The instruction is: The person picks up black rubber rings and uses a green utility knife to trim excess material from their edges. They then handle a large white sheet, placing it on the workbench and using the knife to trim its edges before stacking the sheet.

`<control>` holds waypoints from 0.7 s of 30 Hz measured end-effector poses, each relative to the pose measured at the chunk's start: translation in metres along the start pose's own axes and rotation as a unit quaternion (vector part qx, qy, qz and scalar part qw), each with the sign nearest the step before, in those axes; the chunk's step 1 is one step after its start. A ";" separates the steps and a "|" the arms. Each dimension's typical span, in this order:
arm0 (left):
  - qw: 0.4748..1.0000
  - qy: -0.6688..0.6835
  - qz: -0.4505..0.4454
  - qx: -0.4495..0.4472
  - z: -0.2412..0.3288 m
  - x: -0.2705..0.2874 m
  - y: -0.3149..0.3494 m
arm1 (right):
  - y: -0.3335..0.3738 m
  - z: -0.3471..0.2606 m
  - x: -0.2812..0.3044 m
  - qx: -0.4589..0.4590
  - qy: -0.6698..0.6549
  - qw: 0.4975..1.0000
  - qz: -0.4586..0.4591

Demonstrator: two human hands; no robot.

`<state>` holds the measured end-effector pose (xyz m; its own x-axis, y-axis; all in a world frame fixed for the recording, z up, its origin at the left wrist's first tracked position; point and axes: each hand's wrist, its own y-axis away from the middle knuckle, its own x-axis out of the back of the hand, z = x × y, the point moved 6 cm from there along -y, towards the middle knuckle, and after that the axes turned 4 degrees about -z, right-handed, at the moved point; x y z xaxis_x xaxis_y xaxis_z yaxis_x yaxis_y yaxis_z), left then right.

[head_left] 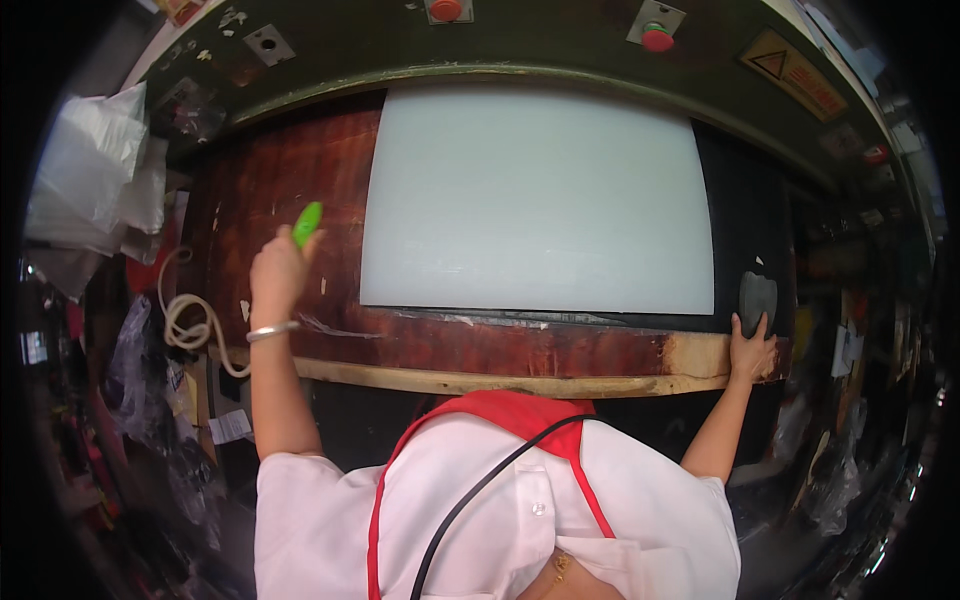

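Observation:
My left hand (280,270) is closed around a slim bright green tool (308,223) above the left part of the red-brown tabletop (280,190). One end of the tool sticks up past my fingers; the rest is hidden in the grip, so its kind does not show. At the right end of the table, my right hand (752,352) has its thumb and a finger on either side of the lower end of a dark grey oval piece (758,300). Between my hands, farther back, lies a large pale white sheet (540,200), flat and touched by neither hand.
A green machine beam (560,45) with red buttons (657,38) spans the far side. Along the near edge runs a bare wooden strip (480,382). Left of the table hang clear plastic bags (100,160) and a coiled pale hose (190,320). A black cable (490,480) crosses my chest.

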<state>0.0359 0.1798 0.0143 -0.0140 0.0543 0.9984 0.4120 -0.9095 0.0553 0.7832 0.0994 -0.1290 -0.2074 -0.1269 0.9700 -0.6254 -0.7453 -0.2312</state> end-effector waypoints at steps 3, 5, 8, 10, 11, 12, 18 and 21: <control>0.862 0.173 -0.243 -0.409 0.112 -0.032 0.049 | -0.005 0.005 -0.001 0.055 -0.153 0.986 0.046; 0.895 0.151 -0.202 -0.367 0.157 -0.041 0.038 | -0.009 0.005 0.000 0.046 -0.108 0.993 0.025; 0.962 0.134 -0.070 -0.229 0.200 -0.056 -0.012 | -0.007 0.010 0.010 -0.015 -0.259 0.964 -0.056; 0.935 0.130 -0.055 -0.325 0.239 -0.076 -0.023 | -0.003 0.002 0.030 -0.031 -0.429 0.900 -0.064; 0.874 0.133 -0.047 -0.465 0.268 -0.087 -0.005 | 0.008 0.004 0.032 -0.109 -0.585 0.794 -0.123; 0.889 0.077 -0.054 -0.448 0.281 -0.096 -0.015 | 0.020 0.002 0.044 -0.133 -0.675 0.715 -0.122; 0.940 0.063 0.033 -0.334 0.321 -0.046 -0.061 | 0.082 -0.042 0.102 -0.121 -0.936 0.211 -0.255; 0.794 0.147 -0.207 -0.553 0.353 -0.064 0.034 | 0.093 -0.055 0.095 -0.145 -0.936 0.174 -0.268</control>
<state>0.3727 0.2908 -0.0509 -0.2185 0.4927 0.8423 -0.7323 -0.6533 0.1922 0.6639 0.0542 -0.0625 0.3780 -0.2843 -0.8811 -0.2464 -0.9482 0.2003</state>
